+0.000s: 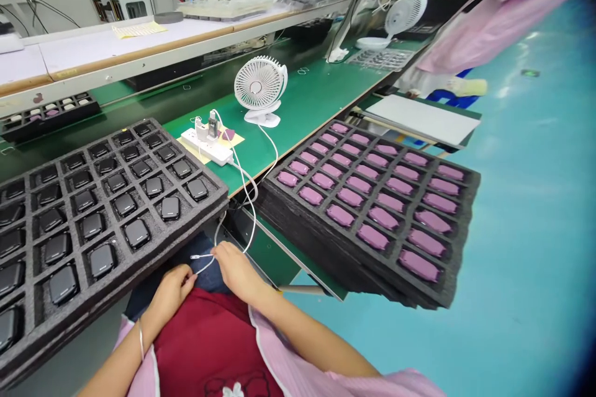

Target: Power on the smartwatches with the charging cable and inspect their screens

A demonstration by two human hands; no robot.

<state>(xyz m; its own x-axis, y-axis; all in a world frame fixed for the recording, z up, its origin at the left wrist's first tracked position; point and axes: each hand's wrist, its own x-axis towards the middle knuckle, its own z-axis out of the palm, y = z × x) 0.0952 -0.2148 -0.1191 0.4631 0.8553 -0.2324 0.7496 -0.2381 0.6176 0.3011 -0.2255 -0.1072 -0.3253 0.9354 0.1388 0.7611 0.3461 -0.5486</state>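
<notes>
My left hand (173, 290) and my right hand (238, 268) are down at my lap, below the edge of the bench. Both pinch a thin white cable (242, 189) near its plug end, which sticks out to the left between the hands. The cable runs up over the bench edge to a white power strip (207, 144). A black foam tray (93, 211) of black devices overhangs the bench just left of my left hand. A stack of foam trays (372, 211) with purple devices stands to the right of my right hand.
A small white fan (261, 90) stands on the green bench behind the power strip. A second fan (404, 15) is farther back. A person in a pink coat (493, 12) is at the upper right. A raised shelf runs along the back.
</notes>
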